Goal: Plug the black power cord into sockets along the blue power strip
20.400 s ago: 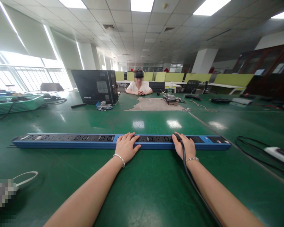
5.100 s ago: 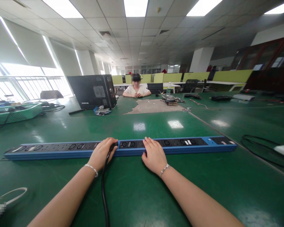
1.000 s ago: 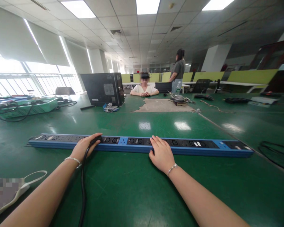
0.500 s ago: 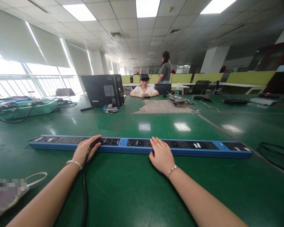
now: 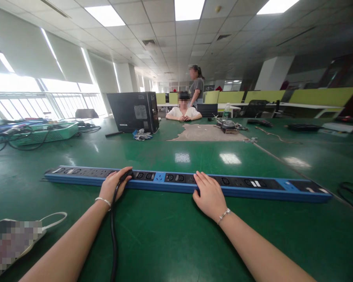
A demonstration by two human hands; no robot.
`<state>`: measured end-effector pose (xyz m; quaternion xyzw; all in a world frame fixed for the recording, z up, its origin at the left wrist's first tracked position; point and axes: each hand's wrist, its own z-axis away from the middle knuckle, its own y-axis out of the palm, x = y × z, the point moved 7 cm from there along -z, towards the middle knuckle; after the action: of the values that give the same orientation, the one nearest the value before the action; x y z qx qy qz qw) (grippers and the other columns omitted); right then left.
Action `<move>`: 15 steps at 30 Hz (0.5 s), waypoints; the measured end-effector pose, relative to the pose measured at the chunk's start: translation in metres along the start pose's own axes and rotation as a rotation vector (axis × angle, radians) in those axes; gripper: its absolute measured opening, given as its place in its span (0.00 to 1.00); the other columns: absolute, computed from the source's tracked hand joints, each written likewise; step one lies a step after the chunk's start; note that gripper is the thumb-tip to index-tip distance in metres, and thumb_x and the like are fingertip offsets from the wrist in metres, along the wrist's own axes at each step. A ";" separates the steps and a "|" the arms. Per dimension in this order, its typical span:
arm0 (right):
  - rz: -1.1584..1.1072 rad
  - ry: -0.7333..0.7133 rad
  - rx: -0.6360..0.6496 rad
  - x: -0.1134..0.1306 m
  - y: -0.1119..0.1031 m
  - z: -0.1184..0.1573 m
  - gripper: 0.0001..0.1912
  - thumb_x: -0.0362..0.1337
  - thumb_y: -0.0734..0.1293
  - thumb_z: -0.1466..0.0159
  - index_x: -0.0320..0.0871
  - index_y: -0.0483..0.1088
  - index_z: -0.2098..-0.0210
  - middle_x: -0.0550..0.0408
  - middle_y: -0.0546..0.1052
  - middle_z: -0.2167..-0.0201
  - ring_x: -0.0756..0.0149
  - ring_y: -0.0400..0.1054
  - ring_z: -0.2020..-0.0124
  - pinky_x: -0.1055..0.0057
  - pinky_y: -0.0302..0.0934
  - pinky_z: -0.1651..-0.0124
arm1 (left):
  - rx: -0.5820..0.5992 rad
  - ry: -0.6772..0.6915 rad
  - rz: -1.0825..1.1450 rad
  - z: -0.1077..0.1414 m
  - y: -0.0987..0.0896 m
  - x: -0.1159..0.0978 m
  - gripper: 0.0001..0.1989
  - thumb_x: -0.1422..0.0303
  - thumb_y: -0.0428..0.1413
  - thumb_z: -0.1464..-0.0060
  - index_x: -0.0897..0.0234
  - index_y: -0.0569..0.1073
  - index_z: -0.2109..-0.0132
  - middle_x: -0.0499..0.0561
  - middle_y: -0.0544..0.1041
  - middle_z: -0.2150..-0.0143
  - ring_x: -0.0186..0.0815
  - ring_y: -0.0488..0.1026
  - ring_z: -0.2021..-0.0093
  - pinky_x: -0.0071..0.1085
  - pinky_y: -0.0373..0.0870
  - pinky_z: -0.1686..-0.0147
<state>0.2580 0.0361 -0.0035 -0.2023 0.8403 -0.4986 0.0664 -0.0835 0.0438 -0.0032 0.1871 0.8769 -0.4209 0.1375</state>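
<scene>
A long blue and black power strip [image 5: 164, 187] lies across the green table, with rows of black sockets and a few blue ones along its top. My left hand [image 5: 113, 185] is closed around a black plug [image 5: 126, 175] at the strip's left part; whether its pins sit in a socket is hidden under the fingers. From this plug a thick black cord [image 5: 113, 231] runs down toward the near edge. My right hand [image 5: 209, 194] grips the strip right of its middle, fingers over the top and thumb against the near side.
A black computer case [image 5: 132, 111] stands at the back, gloves [image 5: 142, 134] beside it. Cables fill a green basket [image 5: 59, 131] at left. A pixelated object with a white strap [image 5: 55, 219] lies near left. Black cable [image 5: 351, 194] lies right. Two people are beyond the table.
The view has turned slightly left, so everything sits further right. Both hands keep their places on the plug and strip. The standing person in the background has turned and shifted left.
</scene>
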 end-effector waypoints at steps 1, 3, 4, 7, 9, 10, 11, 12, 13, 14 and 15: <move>0.002 -0.002 0.001 0.000 0.000 0.000 0.26 0.35 0.56 0.43 0.36 0.62 0.44 0.50 0.64 0.42 0.62 0.54 0.41 0.63 0.46 0.40 | 0.008 -0.001 0.019 -0.001 -0.001 -0.001 0.19 0.56 0.49 0.48 0.56 0.71 0.51 0.50 0.77 0.58 0.40 0.73 0.58 0.37 0.66 0.52; 0.006 -0.004 0.004 0.000 0.000 0.000 0.26 0.35 0.56 0.43 0.36 0.62 0.44 0.50 0.64 0.42 0.62 0.54 0.41 0.63 0.46 0.40 | -0.022 -0.030 0.064 -0.002 -0.007 -0.002 0.19 0.56 0.49 0.48 0.57 0.71 0.51 0.50 0.77 0.57 0.39 0.73 0.58 0.37 0.66 0.52; 0.007 -0.005 0.006 0.000 0.000 0.000 0.26 0.35 0.56 0.42 0.36 0.62 0.44 0.50 0.64 0.42 0.62 0.54 0.41 0.63 0.46 0.40 | -0.090 -0.075 0.089 -0.003 -0.015 0.000 0.19 0.56 0.49 0.47 0.57 0.70 0.51 0.50 0.76 0.57 0.39 0.73 0.58 0.36 0.67 0.53; 0.008 -0.009 0.006 0.000 0.000 -0.001 0.26 0.35 0.56 0.42 0.36 0.62 0.44 0.49 0.64 0.42 0.62 0.54 0.41 0.62 0.47 0.41 | -0.320 -0.235 0.122 0.000 -0.042 0.007 0.20 0.57 0.48 0.46 0.58 0.68 0.49 0.51 0.75 0.55 0.39 0.72 0.57 0.36 0.67 0.54; 0.006 -0.011 0.003 0.000 0.000 -0.001 0.26 0.35 0.56 0.42 0.36 0.62 0.44 0.49 0.64 0.42 0.62 0.54 0.41 0.62 0.47 0.41 | -0.297 -0.255 0.122 0.001 -0.045 0.005 0.20 0.57 0.49 0.47 0.59 0.69 0.50 0.52 0.75 0.56 0.40 0.72 0.56 0.37 0.67 0.53; 0.005 -0.011 0.003 0.000 0.000 -0.001 0.26 0.35 0.56 0.42 0.36 0.62 0.44 0.49 0.64 0.42 0.62 0.54 0.41 0.62 0.47 0.41 | -0.247 -0.248 0.132 0.001 -0.043 0.002 0.20 0.56 0.49 0.47 0.60 0.70 0.51 0.52 0.76 0.55 0.40 0.72 0.55 0.38 0.67 0.53; 0.003 -0.011 0.004 0.000 0.000 -0.001 0.26 0.35 0.57 0.42 0.36 0.62 0.44 0.49 0.64 0.42 0.62 0.54 0.41 0.62 0.47 0.41 | -0.196 -0.237 0.149 0.001 -0.040 -0.003 0.20 0.56 0.49 0.47 0.60 0.70 0.51 0.52 0.76 0.55 0.41 0.72 0.55 0.39 0.67 0.52; 0.001 -0.009 0.005 0.000 0.000 -0.001 0.26 0.35 0.57 0.42 0.36 0.62 0.44 0.49 0.64 0.42 0.62 0.54 0.41 0.63 0.47 0.41 | -0.157 -0.225 0.175 0.001 -0.036 -0.009 0.20 0.56 0.49 0.47 0.61 0.70 0.50 0.53 0.76 0.55 0.41 0.71 0.54 0.39 0.66 0.52; 0.000 -0.007 0.006 0.000 0.000 -0.001 0.26 0.35 0.57 0.42 0.36 0.62 0.44 0.49 0.64 0.42 0.62 0.54 0.41 0.63 0.47 0.41 | -0.128 -0.207 0.205 0.000 -0.032 -0.016 0.21 0.56 0.49 0.47 0.61 0.69 0.49 0.53 0.75 0.54 0.41 0.71 0.53 0.39 0.66 0.51; -0.002 -0.006 0.007 0.000 0.000 -0.001 0.27 0.35 0.57 0.42 0.36 0.62 0.44 0.49 0.64 0.42 0.62 0.53 0.41 0.63 0.46 0.40 | -0.106 -0.182 0.238 -0.001 -0.027 -0.025 0.21 0.57 0.48 0.46 0.62 0.68 0.48 0.53 0.75 0.53 0.41 0.71 0.52 0.39 0.65 0.50; -0.003 -0.004 0.008 0.001 0.000 -0.001 0.27 0.34 0.57 0.42 0.36 0.62 0.44 0.49 0.64 0.42 0.62 0.53 0.41 0.63 0.46 0.40 | -0.082 -0.150 0.270 -0.002 -0.022 -0.036 0.22 0.57 0.48 0.46 0.62 0.67 0.47 0.53 0.75 0.53 0.40 0.70 0.51 0.39 0.65 0.49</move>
<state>0.2574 0.0362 -0.0027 -0.2045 0.8378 -0.5016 0.0683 -0.0609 0.0251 0.0271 0.2656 0.8474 -0.3753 0.2655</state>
